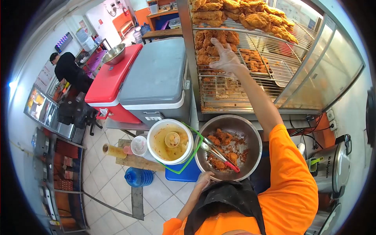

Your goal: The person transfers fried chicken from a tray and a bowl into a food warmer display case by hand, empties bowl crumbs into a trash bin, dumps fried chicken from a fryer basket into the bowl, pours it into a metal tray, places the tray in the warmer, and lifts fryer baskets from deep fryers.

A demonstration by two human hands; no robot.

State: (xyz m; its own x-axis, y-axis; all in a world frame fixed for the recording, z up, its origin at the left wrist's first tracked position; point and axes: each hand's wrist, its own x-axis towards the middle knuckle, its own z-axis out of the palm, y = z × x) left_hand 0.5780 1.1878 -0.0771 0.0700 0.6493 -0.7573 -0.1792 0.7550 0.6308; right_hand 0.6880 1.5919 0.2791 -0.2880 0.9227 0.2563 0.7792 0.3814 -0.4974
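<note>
The right hand, in a clear plastic glove, reaches into the display case, its grip spread wide over the fried chicken on a wire rack below the top heap. The left hand is at the near rim of the steel bowl — how far its grip closes I cannot tell. Inside the bowl lie chicken pieces, crumbs and red-tipped tongs — a white bucket stands just left of it
</note>
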